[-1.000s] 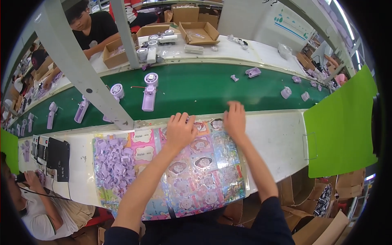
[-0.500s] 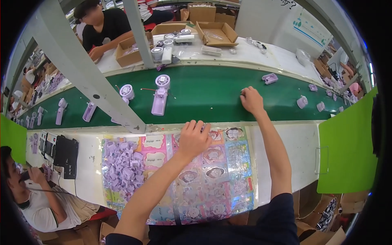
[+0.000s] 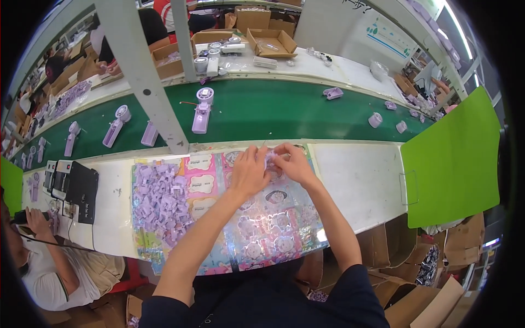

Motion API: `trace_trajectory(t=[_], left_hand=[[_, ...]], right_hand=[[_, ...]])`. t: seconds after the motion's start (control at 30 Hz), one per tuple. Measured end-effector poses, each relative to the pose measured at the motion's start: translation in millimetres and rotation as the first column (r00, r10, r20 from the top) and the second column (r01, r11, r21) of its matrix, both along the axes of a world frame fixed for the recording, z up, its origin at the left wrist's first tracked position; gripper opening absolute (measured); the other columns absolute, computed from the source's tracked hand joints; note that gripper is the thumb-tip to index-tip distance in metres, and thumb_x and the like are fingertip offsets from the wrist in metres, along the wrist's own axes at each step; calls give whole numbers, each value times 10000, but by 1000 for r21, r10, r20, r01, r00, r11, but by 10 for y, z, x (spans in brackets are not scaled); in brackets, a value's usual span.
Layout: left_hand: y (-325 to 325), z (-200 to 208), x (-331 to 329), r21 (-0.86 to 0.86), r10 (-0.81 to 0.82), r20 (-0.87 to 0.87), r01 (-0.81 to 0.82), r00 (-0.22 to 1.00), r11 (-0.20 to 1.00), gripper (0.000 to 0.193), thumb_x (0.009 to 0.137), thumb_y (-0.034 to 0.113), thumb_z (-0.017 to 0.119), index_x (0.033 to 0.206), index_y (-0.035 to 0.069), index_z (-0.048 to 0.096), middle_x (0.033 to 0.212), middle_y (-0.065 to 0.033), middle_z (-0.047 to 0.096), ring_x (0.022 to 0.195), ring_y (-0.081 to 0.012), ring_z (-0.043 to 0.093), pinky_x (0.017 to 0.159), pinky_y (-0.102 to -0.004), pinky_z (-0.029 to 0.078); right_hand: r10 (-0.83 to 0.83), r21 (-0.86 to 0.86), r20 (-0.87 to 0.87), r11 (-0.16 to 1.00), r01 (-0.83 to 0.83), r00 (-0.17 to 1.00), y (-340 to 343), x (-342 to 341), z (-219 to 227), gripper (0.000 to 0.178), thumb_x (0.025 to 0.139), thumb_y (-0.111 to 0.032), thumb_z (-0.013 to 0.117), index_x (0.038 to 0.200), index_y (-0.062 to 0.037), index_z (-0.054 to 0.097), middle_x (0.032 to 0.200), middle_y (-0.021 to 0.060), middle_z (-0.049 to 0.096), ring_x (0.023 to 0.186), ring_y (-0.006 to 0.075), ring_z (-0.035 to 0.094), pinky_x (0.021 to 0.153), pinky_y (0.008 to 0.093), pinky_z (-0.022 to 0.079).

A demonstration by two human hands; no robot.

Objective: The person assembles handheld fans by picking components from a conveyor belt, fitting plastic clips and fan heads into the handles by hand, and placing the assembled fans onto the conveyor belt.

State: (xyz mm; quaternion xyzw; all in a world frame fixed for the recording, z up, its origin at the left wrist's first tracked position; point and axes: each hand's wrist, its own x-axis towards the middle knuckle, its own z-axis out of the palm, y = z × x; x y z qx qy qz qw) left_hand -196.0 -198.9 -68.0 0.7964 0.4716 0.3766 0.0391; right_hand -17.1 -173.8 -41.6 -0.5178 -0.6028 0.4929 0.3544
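My left hand (image 3: 250,174) and my right hand (image 3: 295,165) meet above the far part of a shiny printed sheet (image 3: 279,218). Between their fingertips is a small lilac plastic part (image 3: 269,159), mostly covered by the fingers. Both hands grip it, fingers bent and pressed inward. Left of my left forearm, a heap of small lilac plastic pieces (image 3: 159,199) lies on the sheet. On the green conveyor belt (image 3: 262,117) beyond my hands lies a lilac handheld fan body (image 3: 202,113), its round head pointing away and a red wire sticking out to the left.
More lilac fan bodies (image 3: 116,127) lie along the belt's left; loose lilac shells (image 3: 375,120) lie right. A grey post (image 3: 145,82) rises at the belt's near edge. A green panel (image 3: 451,164) stands at right. A co-worker (image 3: 49,268) sits at left beside a black device (image 3: 82,191).
My right hand has come back from over the belt to my left hand, and both now hold the lilac part. The view has shifted somewhat.
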Motion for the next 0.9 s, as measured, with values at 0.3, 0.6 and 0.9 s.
trace_trajectory(t=[0.3,0.6,0.9], left_hand=[[-772,-92,-98,95,17,-1,-17,1000,995,684,726,145,742,1351,54,479,1167,-180,555,1082,-348,565,925,-450,447],[-1163,-185,-280,-320,106,632,134,768,938,223,870,182,749,1000,10,696,938,-118,670,913,-274,647,832,-373,498],[-1271,-230,-250,-446,219,832,380,510,811,116,913,84,700,926,-19,648,891,-36,627,807,-107,573,731,-259,458]], right_hand=[[122,-199,-85,970,-136,989,-526,-71,157,212,959,-107,691,1106,-9,574,820,62,661,681,120,636,612,266,529],[113,47,-114,993,-108,987,-1257,-268,-123,274,963,-20,655,1224,0,572,946,26,636,810,77,605,730,236,508],[31,-146,-301,986,-78,953,-1450,-358,35,284,971,-28,650,1248,-11,591,936,-27,576,779,32,559,678,195,460]])
